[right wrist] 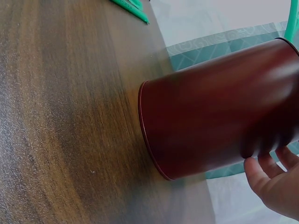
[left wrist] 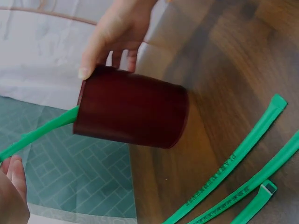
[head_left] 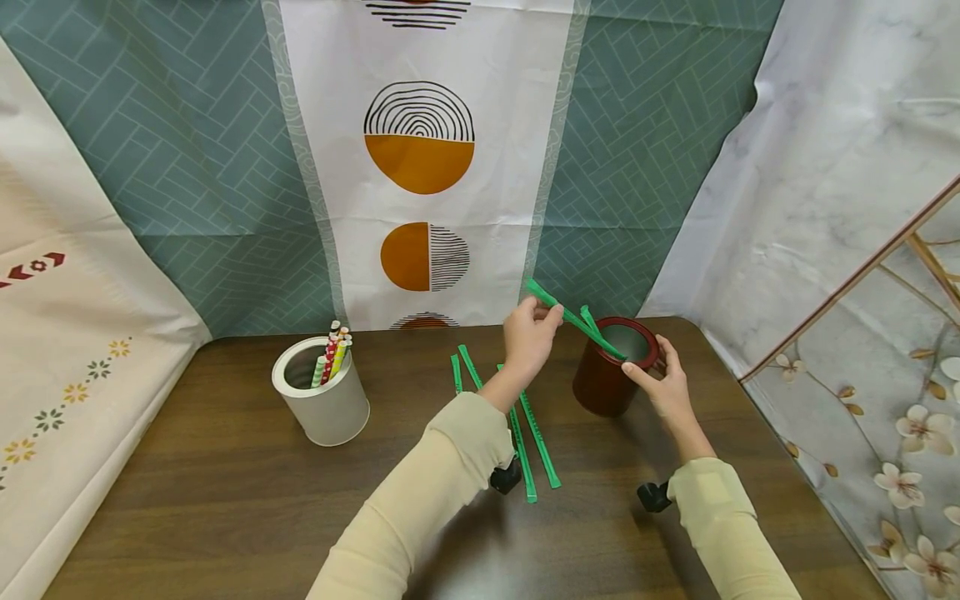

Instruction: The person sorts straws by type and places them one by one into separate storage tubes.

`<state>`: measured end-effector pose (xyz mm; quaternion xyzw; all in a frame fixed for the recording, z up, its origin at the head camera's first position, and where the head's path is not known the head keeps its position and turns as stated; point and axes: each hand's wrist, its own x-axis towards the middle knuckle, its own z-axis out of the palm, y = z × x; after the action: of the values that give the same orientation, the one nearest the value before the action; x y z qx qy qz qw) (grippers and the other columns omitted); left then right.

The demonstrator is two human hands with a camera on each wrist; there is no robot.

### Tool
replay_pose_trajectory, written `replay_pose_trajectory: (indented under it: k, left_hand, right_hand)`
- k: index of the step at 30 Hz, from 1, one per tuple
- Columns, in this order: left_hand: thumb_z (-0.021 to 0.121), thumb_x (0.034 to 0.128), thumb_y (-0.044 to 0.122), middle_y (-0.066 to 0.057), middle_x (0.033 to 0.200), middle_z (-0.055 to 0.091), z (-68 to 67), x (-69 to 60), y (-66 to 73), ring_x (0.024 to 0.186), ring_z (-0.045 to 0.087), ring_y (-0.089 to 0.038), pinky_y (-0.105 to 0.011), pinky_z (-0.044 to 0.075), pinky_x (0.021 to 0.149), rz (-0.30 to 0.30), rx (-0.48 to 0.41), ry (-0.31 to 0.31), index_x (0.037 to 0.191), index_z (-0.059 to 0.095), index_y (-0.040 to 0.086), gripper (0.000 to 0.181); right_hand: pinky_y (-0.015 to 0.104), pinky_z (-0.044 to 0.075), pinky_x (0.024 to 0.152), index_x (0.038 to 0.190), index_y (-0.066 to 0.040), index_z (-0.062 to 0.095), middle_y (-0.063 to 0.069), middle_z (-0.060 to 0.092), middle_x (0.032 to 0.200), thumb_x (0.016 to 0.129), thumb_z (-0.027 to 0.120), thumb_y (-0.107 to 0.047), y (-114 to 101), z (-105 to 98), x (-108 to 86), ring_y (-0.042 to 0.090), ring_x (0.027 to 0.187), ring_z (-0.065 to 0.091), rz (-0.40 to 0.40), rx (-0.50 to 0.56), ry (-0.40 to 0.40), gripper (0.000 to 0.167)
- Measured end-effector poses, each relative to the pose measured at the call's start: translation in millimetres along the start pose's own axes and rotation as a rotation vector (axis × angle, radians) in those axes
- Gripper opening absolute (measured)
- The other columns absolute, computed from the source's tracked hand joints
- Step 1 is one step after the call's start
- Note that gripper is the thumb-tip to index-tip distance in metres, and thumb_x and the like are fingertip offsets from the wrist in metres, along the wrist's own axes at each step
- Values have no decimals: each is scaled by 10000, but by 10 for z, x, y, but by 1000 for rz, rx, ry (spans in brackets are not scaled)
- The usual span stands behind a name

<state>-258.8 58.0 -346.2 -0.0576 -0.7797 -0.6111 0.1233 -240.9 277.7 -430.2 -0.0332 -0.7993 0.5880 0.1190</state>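
Between thumb and fingers, my left hand point(head_left: 531, 335) pinches a slim green wrapped stick point(head_left: 572, 318) near its upper end. The stick slants down to the right, its lower end inside the mouth of a dark red can point(head_left: 602, 385). A second green stick point(head_left: 589, 317) pokes out of that can. My right hand point(head_left: 667, 390) holds the can from the right, thumb at the rim and fingers on the side. In the right wrist view, those fingers point(right wrist: 256, 173) touch the can's wall. Several green sticks with dark print point(left wrist: 219, 175) lie on the table beneath my left forearm.
A white can point(head_left: 330, 412) with several patterned sticks point(head_left: 330, 357) stands on the wooden table point(head_left: 225, 492) at the left. A patterned cloth point(head_left: 480, 167) hangs behind the table. Other cloths flank the left and right sides.
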Motion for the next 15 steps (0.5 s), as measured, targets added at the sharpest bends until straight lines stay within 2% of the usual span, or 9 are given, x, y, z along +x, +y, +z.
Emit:
replay_pose_trajectory:
  k: [2, 10, 15]
  left_hand:
    - [556, 864, 222, -64, 823, 691, 34, -26, -12, 725, 639, -166, -161, 359, 473, 13, 21, -3, 834, 598, 65, 165]
    - [543, 874, 249, -27, 808, 688, 148, -78, -44, 747, 648, -130, -170, 426, 547, 13, 76, -59, 866, 606, 99, 163]
    - [553, 869, 223, -44, 811, 692, 189, -108, -96, 679, 632, -116, -172, 440, 531, -1, 38, -115, 910, 612, 90, 151]
  right_hand:
    - [68, 362, 732, 1396, -116, 212, 102, 336, 1324, 808, 633, -208, -1, -1, 0, 139, 1106, 345, 0, -4, 1, 730]
    - [100, 355, 764, 1401, -132, 202, 94, 334, 1332, 809, 634, -222, -17, 5, -10, 158, 1144, 337, 7, -14, -2, 738]
    - [103, 354, 764, 1402, -128, 200, 91, 330, 1331, 809, 633, -224, -15, 5, -10, 155, 1140, 336, 13, -12, -4, 740]
